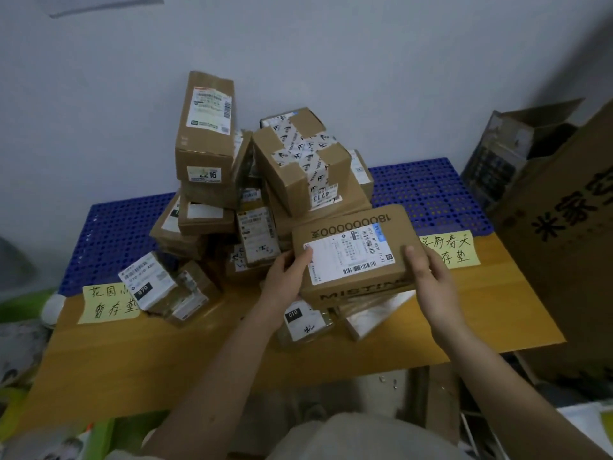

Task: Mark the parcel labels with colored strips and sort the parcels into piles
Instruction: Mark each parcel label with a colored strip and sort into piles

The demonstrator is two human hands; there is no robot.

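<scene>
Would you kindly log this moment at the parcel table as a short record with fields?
held item: brown parcel, white label facing up
left hand: grips the parcel's left end
right hand: grips its right end
colored strip on label: none clearly visible
pile: stacked parcels on blue perforated mat
signs: yellow note left, yellow note right
surface: wooden table
right side: large open carton

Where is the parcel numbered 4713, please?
In the head view, the 4713 parcel tops the central pile, right of the tall 2216 box.
</scene>
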